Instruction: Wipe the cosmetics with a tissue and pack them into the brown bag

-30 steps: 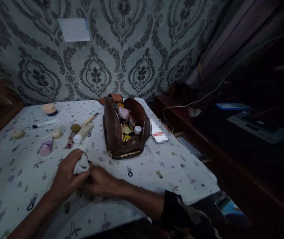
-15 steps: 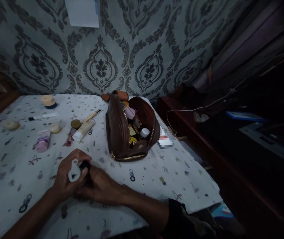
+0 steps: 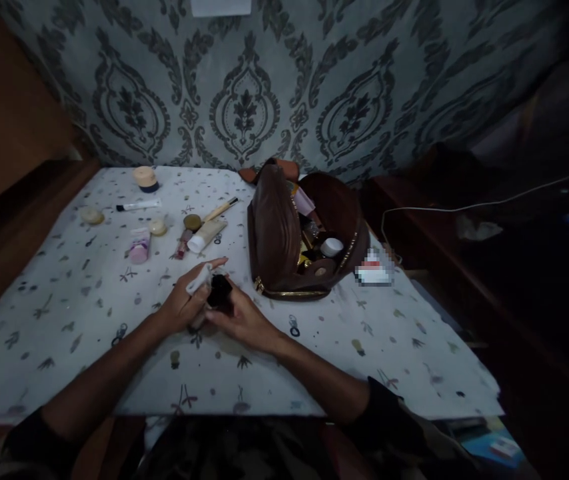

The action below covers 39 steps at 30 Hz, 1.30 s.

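Note:
My left hand [image 3: 182,305] is closed around a crumpled white cloth [image 3: 198,280], which pokes up between thumb and fingers. Pressed up beside it, my right hand [image 3: 248,321] grips a small black object [image 3: 219,291] whose kind is too dark to make out. Cloth and object meet between the two hands, just above the near part of the table. Beyond the hands on the right stands a brown cosmetic bag [image 3: 274,230], unzipped. Inside it are a white-lidded jar [image 3: 332,248] and several other small items, partly hidden.
Left of the bag lie a cream tube [image 3: 208,236], a pink tube [image 3: 139,245], a lip gloss tube [image 3: 183,244], a brush [image 3: 220,209], a black-ended white tube [image 3: 138,205] and several small jars. A patterned cloth [image 3: 274,387] covers the table. A white cable [image 3: 464,208] runs at right.
My view has shifted, so hands and table items appear farther right and higher. The white cloth looked looped before and now sits flatter against the black object. Both hands keep their hold.

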{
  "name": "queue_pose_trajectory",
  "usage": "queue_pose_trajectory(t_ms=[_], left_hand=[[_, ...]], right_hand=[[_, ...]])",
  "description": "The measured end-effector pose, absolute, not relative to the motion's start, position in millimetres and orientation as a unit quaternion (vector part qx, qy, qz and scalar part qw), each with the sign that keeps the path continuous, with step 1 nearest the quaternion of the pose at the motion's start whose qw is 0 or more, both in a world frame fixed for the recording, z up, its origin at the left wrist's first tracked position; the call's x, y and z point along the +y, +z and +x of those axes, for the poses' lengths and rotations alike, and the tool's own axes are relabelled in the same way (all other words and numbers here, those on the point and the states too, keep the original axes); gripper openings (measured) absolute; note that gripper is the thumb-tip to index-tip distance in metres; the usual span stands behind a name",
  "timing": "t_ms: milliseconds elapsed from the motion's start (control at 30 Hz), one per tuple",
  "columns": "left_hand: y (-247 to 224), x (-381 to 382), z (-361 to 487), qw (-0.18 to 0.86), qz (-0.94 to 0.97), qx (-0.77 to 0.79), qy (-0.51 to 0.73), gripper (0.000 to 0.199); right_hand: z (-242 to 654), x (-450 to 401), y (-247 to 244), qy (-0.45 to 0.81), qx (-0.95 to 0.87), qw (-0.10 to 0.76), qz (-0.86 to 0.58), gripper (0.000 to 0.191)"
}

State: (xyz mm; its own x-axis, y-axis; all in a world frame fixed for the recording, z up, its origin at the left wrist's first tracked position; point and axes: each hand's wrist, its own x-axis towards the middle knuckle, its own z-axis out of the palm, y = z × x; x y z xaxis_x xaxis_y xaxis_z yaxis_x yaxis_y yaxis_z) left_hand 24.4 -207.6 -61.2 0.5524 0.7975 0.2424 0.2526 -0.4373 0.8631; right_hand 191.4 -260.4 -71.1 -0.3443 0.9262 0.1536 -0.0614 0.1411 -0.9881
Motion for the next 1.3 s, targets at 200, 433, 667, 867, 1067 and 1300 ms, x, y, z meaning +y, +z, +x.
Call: queue_pose_trajectory(t_ms=[200,433,667,867,1067,1300], left_hand=[[-59,-209,26,0.432,0.757,0.360,0.334,0.075],[-56,-207,25,0.395,0.804,0.313,0.316,0.062],[-57,-206,29,0.376,0.826,0.316,0.276,0.064],[-51,-206,27,0.495,0.771,0.313,0.252,0.040],[-43,-211,25,0.653,0.659,0.306,0.215,0.048],[-44,-206,26,0.665,0.633,0.318,0.236,0.048]], right_hand=[[190,-256,-77,0.576,-0.543,0.483,-0.375,0.054],[191,-256,-60,0.524,-0.450,0.576,-0.436,0.045],[194,-258,-50,0.470,-0.443,0.603,-0.469,0.037],[200,-262,-47,0.412,-0.528,0.574,-0.471,0.029],[205,-260,-40,0.417,-0.476,0.597,-0.494,0.049],[206,-257,-42,0.413,-0.486,0.590,-0.495,0.048]])
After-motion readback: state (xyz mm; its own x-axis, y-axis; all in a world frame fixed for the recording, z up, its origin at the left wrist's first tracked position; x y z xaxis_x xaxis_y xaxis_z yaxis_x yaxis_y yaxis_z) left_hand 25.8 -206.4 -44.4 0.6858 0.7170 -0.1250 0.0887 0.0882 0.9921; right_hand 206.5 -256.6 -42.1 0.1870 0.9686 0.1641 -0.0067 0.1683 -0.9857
